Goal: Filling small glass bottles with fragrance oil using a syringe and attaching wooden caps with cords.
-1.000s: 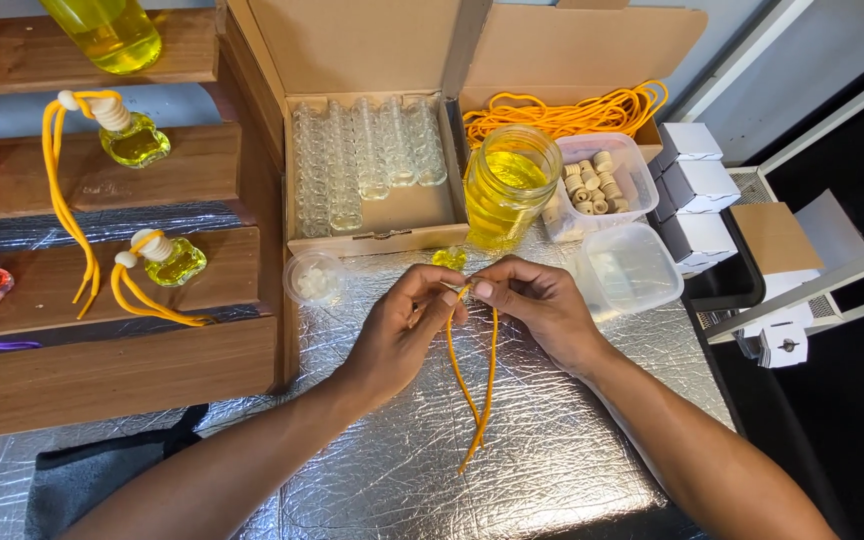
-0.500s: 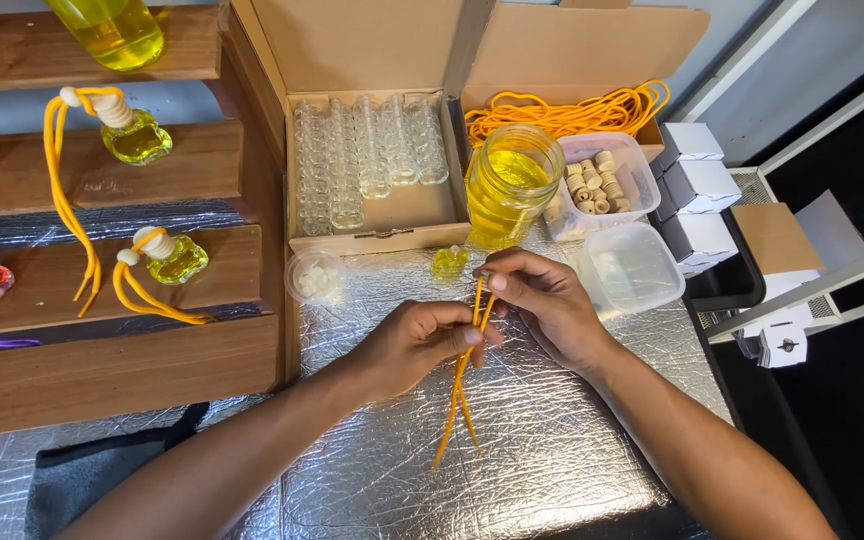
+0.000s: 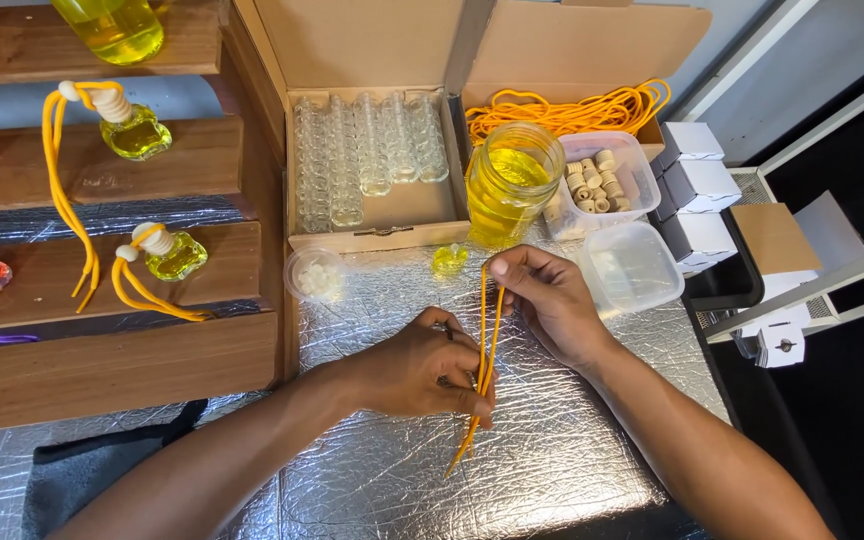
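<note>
Head view: both hands worked at centre frame over the silver padded mat (image 3: 552, 460).
Cord: an orange cord (image 3: 485, 350) ran doubled from centre down toward lower centre.
Right hand (image 3: 552, 305): fingers pinched the cord's top end.
Left hand (image 3: 422, 365): fingers closed around the cord lower down.
Nearby: a small yellow bottle (image 3: 449, 259) and a jar of yellow liquid (image 3: 512, 185), just above.
</note>
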